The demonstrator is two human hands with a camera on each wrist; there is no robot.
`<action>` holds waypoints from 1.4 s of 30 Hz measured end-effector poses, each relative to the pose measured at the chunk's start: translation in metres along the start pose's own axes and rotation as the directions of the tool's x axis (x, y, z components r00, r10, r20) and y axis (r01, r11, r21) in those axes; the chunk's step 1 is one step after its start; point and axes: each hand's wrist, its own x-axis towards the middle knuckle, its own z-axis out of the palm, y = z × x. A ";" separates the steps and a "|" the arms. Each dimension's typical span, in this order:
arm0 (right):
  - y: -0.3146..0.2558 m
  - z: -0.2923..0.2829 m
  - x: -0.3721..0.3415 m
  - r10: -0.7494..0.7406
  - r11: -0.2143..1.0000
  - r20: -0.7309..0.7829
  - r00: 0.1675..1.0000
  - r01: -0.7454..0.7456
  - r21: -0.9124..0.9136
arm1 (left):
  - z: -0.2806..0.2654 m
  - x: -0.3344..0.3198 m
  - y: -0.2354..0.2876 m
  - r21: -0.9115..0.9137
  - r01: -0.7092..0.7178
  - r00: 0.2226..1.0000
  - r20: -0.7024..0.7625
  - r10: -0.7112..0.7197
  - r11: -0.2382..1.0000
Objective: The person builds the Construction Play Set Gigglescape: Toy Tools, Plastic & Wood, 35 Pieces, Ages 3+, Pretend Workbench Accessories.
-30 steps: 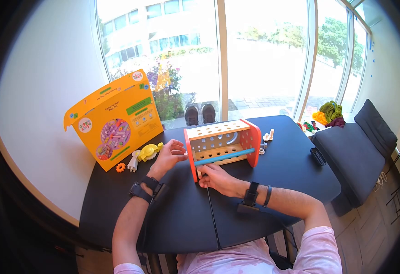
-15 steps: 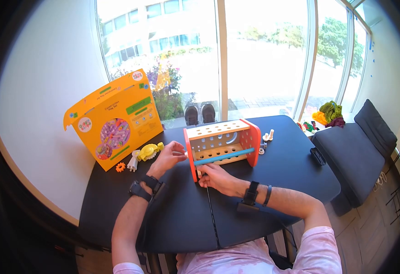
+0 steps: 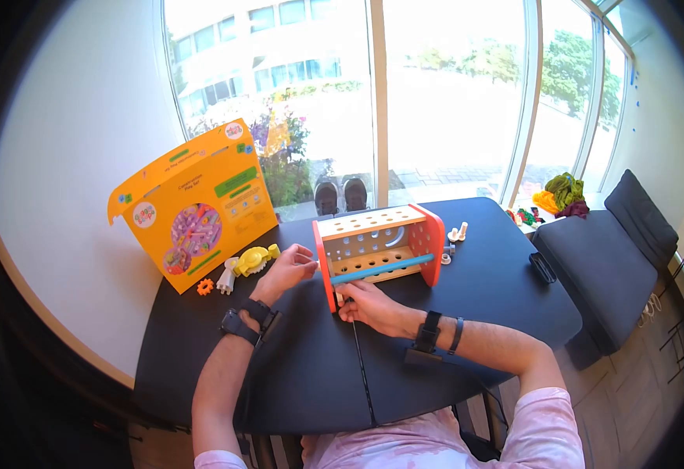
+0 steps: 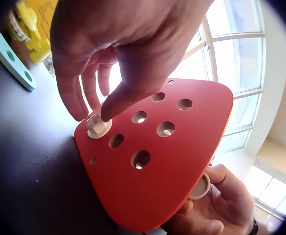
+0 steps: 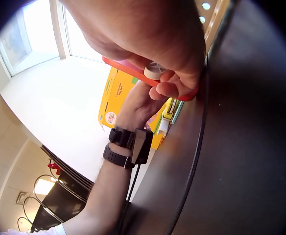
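A wooden toy workbench (image 3: 377,234) with red side panels and a blue front bar stands on the black table. Its left red panel (image 4: 182,147) has several round holes. My left hand (image 3: 289,270) is outside that panel, thumb and fingertips pinching a white hex-shaped nut (image 4: 98,127) with a round flange, set against the panel near its edge. On the panel's inner side, below the blue bar (image 3: 385,268), my right hand (image 3: 377,306) holds a white round-headed screw (image 5: 155,71) between curled fingers. The screw's far end is hidden.
A yellow play-set box (image 3: 201,207) stands at the left. Before it lie yellow toy pieces (image 3: 256,258) and an orange gear (image 3: 205,287). Right of the workbench are loose wooden pieces (image 3: 458,232); a black case (image 3: 543,267) lies near the table's right edge. Windows rise behind.
Both hands stay at the left red panel with almost no movement. The head view shifts very slightly.
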 end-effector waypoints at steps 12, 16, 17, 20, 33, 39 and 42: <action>-0.005 0.003 -0.001 -0.002 1.000 0.011 1.000 0.002 0.004 | -0.006 0.024 -0.035 0.236 -0.306 0.951 0.043 0.305 0.922; -0.006 0.003 -0.002 0.005 1.000 0.010 1.000 -0.005 0.008 | -0.004 0.026 -0.037 0.245 -0.323 0.945 0.025 0.327 0.914; -0.007 0.004 -0.002 0.008 1.000 0.007 1.000 -0.008 0.009 | -0.004 0.028 -0.040 0.249 -0.327 0.943 0.019 0.333 0.912; -0.007 0.003 -0.004 0.014 1.000 0.001 1.000 -0.014 0.004 | -0.004 0.029 -0.041 0.275 -0.324 0.942 0.008 0.335 0.905; -0.030 0.001 -0.071 0.171 0.977 0.172 0.970 -0.145 -0.159 | -0.022 0.007 -0.023 0.376 -0.263 0.956 -0.022 0.292 0.888; -0.044 0.002 -0.100 0.211 0.954 0.332 0.920 -0.119 -0.276 | -0.032 0.001 -0.025 0.415 -0.310 0.937 -0.022 0.350 0.856; -0.050 0.006 -0.114 0.181 0.916 0.345 0.921 -0.030 -0.400 | -0.034 -0.007 -0.016 0.398 -0.294 0.940 -0.046 0.339 0.869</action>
